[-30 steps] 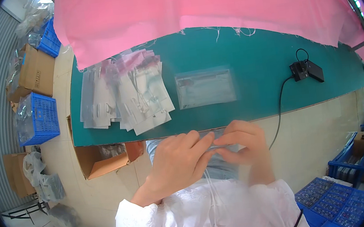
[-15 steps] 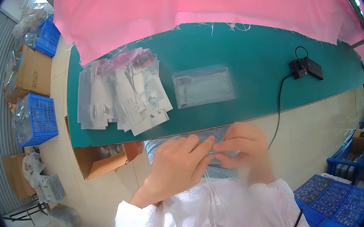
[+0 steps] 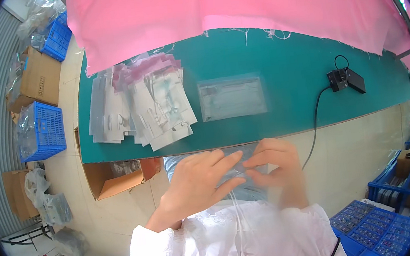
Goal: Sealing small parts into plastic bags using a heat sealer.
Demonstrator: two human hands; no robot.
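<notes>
In front of my lap, just below the table's front edge, my two hands face each other with fingertips almost meeting. My left hand (image 3: 195,177) has its thumb and index finger spread apart, with nothing plainly between them. My right hand (image 3: 275,163) is curled, thumb and index tips drawn close together around something small and thin that I cannot make out. Beyond them on the green table (image 3: 291,83) lies a flat clear plastic packet (image 3: 232,97). To its left is a spread pile of clear bags with white cards (image 3: 162,107).
Pink cloth (image 3: 231,3) covers the table's far side. A black box-shaped device (image 3: 346,80) with a cable lies at right. Blue crates (image 3: 43,130), cartons (image 3: 40,81) and an open carton (image 3: 115,181) stand at left. Blue trays of small parts (image 3: 373,227) sit at lower right.
The thumb and index finger of my left hand have parted from a near pinch. My right hand has barely moved. The view has shifted slightly.
</notes>
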